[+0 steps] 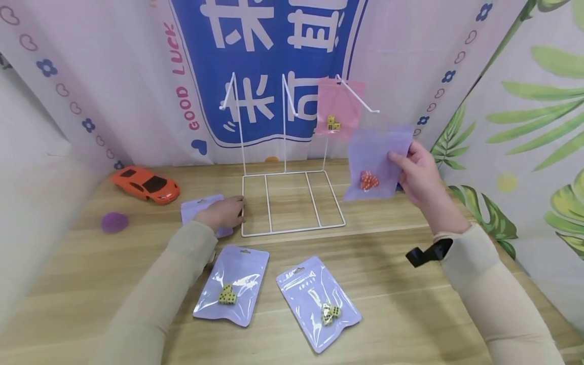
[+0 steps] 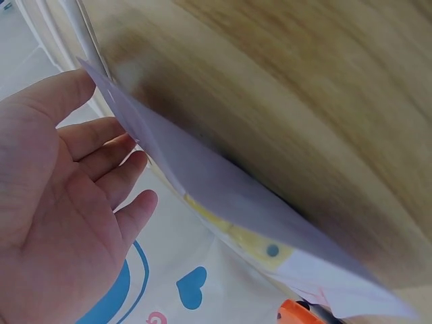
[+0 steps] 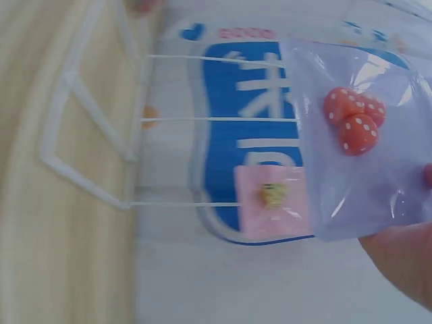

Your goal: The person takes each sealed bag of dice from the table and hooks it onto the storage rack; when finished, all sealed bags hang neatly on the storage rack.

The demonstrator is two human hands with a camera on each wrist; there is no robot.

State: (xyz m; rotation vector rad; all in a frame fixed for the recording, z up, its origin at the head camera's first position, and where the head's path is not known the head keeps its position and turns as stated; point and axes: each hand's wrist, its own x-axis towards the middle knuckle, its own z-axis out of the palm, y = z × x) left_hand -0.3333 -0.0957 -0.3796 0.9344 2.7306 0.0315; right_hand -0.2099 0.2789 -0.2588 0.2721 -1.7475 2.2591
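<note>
My right hand (image 1: 417,172) pinches a purple zip bag (image 1: 378,152) by its right edge and holds it up, right of the white wire rack (image 1: 294,230). Red dice (image 3: 354,118) show through that bag. On the rack's right hook hangs a pink bag (image 1: 326,96) with yellow dice. My left hand (image 1: 221,213), its fingers loosely bent, is at the rack's left base wire, over another purple bag (image 1: 193,208) on the table. Whether its fingertips press the wire or the bag's edge is hard to tell. Yellow dice partly show in this bag (image 2: 229,202).
Two purple bags, a left one (image 1: 246,263) and a right one (image 1: 301,284), lie in front with yellow dice inside. An orange toy car (image 1: 146,185) and a purple round object (image 1: 114,222) are at the left. A printed curtain (image 1: 137,101) hangs behind the rack.
</note>
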